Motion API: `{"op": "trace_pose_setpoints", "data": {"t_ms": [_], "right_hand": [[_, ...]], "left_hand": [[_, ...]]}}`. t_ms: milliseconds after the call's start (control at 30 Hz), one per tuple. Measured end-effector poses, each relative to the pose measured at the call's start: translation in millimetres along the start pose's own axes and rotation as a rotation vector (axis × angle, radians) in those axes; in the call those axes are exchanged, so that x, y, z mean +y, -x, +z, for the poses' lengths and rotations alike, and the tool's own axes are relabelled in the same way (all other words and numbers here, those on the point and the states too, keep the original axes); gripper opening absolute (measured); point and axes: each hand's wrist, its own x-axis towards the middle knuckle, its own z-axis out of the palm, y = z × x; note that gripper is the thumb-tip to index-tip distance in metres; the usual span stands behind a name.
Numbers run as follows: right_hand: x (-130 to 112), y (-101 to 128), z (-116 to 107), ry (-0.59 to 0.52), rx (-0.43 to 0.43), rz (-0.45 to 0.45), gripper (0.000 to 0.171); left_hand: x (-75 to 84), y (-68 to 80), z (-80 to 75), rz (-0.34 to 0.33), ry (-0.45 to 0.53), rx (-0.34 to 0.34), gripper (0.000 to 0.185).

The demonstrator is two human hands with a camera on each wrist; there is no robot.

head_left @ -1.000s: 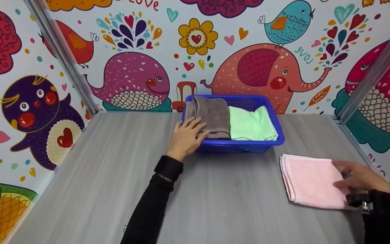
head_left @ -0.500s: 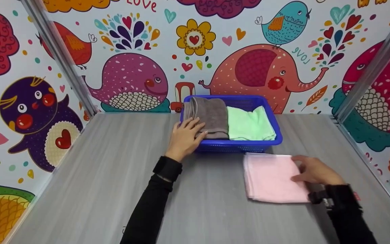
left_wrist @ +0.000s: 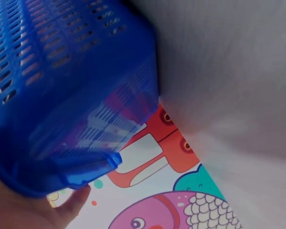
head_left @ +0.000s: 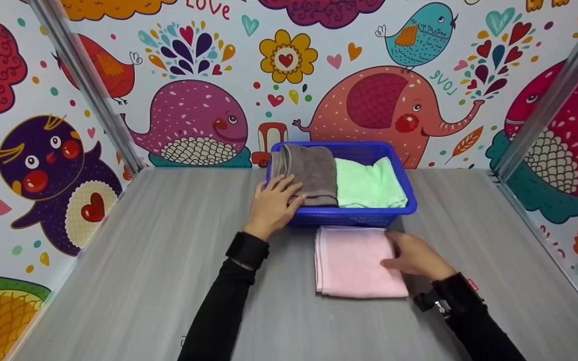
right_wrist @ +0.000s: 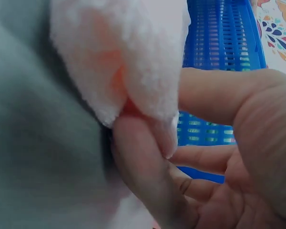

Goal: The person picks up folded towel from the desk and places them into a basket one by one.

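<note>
A folded pink towel (head_left: pixel 354 263) lies low over the table, just in front of the blue plastic basket (head_left: pixel 349 217). My right hand (head_left: pixel 417 255) pinches its right edge; in the right wrist view fingers (right_wrist: pixel 136 148) reach in at the folds of the pink cloth. Across the basket's front left corner rests my left hand (head_left: pixel 271 205), its fingers spread over the rim and the folded brown towel (head_left: pixel 314 173). Beside the brown one, a light green towel (head_left: pixel 369 183) fills the right part of the basket. In the left wrist view, fingers (left_wrist: pixel 74 205) show beside the basket's rim.
The grey wood-grain table (head_left: pixel 168 260) runs back to a wall (head_left: pixel 279 65) printed with cartoon animals. Metal posts (head_left: pixel 88 85) stand at the corners, and the basket sits close to the back wall.
My right hand has brought the pink towel leftward, from the table's right side to in front of the basket. The left hand has stayed at the basket's corner.
</note>
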Motion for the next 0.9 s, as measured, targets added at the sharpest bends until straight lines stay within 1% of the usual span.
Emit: {"op": "trace_pose_setpoints", "data": {"t_ms": [167, 200, 267, 333, 400, 433, 467, 500, 533, 567, 600, 667, 733, 800, 833, 900], "right_hand": [[2, 0, 0, -0.012, -0.008, 0.025, 0.077], [2, 0, 0, -0.013, -0.005, 0.025, 0.077], [1, 0, 0, -0.014, 0.000, 0.021, 0.077], [0, 1, 1, -0.014, 0.011, 0.005, 0.077], [-1, 1, 1, -0.014, 0.017, -0.016, 0.076], [-1, 1, 0, -0.015, 0.019, -0.024, 0.075], [-2, 1, 0, -0.020, 0.023, -0.027, 0.073], [-2, 0, 0, -0.019, 0.031, -0.033, 0.073], [-2, 0, 0, -0.019, 0.038, -0.036, 0.072], [-3, 0, 0, -0.022, 0.045, -0.038, 0.071], [-3, 0, 0, -0.026, 0.051, -0.039, 0.070], [-3, 0, 0, -0.033, 0.061, -0.045, 0.068], [-4, 1, 0, -0.036, 0.065, -0.057, 0.066], [-4, 2, 0, -0.041, 0.061, -0.063, 0.064], [-5, 2, 0, -0.041, 0.058, -0.064, 0.064], [-6, 3, 0, -0.036, 0.054, -0.063, 0.067]], "left_hand": [[4.3, -1.0, 0.4, -0.008, 0.007, -0.006, 0.052], [6.5, -0.9, 0.5, -0.007, 0.009, 0.006, 0.051], [13.1, 0.4, 0.3, 0.009, 0.003, 0.067, 0.049], [24.8, 3.7, -0.8, 0.047, -0.016, 0.165, 0.044], [41.2, 10.1, -2.2, 0.123, -0.030, 0.279, 0.037], [50.2, 14.5, -2.7, 0.168, -0.039, 0.318, 0.034], [59.6, 19.7, -3.1, 0.208, -0.043, 0.334, 0.031], [68.6, 25.6, -3.0, 0.236, -0.045, 0.321, 0.030], [77.0, 32.0, -2.8, 0.252, -0.049, 0.282, 0.032], [84.0, 38.5, -2.1, 0.250, -0.045, 0.222, 0.034], [89.5, 44.8, -0.8, 0.229, -0.047, 0.144, 0.037], [96.5, 56.2, 3.3, 0.134, -0.057, -0.035, 0.048], [98.7, 63.9, 8.1, 0.039, -0.084, -0.189, 0.062], [99.2, 67.9, 13.8, -0.016, -0.080, -0.286, 0.073], [99.4, 68.5, 16.3, -0.029, -0.061, -0.315, 0.078], [100.6, 67.9, 21.3, -0.034, -0.004, -0.343, 0.083]]}}
